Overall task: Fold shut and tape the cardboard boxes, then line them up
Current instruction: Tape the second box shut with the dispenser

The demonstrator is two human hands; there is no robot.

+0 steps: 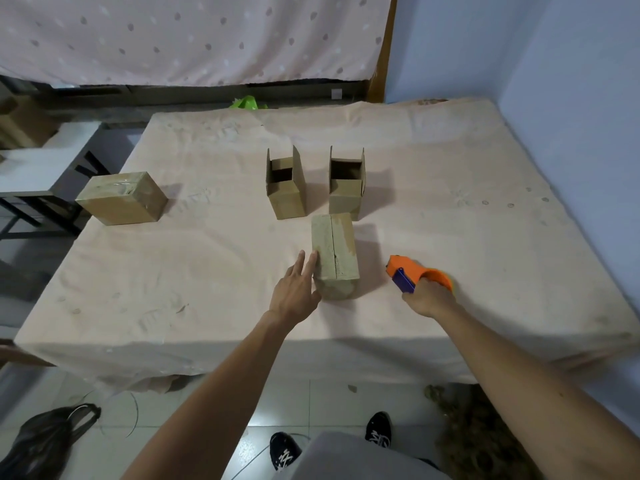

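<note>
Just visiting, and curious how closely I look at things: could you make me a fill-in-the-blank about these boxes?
The tape dispenser gripped by the right hand is mostly ____ in colour.
The left hand touches the nearest box on its ____ side.
The open-topped boxes behind it number ____.
Missing words: orange; left; two.

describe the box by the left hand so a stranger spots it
On the peach-clothed table, look between the left hand and the orange tape dispenser the right hand grips. The closed brown cardboard box there shows a seam along its top; the two boxes behind stand open.
</note>
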